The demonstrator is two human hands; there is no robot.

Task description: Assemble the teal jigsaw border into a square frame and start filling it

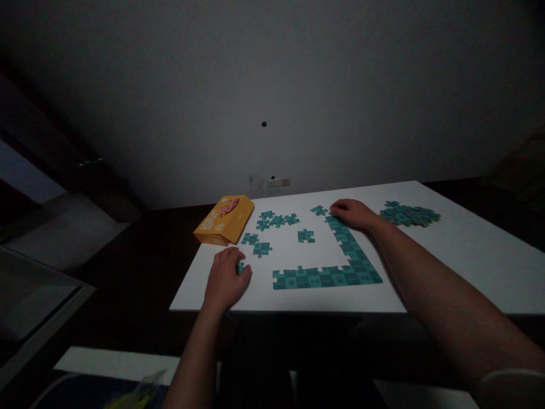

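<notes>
On the white table, joined teal jigsaw pieces form an L-shaped border. My right hand is closed at the far end of its right side, fingertips down by the top piece. Whatever lies under those fingertips is hidden. Just left of them is a loose jigsaw piece. My left hand rests near the front left edge, curled around a teal jigsaw piece partly showing between thumb and fingers. Another single piece lies inside the L. Several loose pieces are scattered at the back left.
A yellow puzzle box lies at the table's back left corner. Beyond my right forearm sits a heap of teal pieces. Behind the table stands a grey wall with a socket strip. The room is dim.
</notes>
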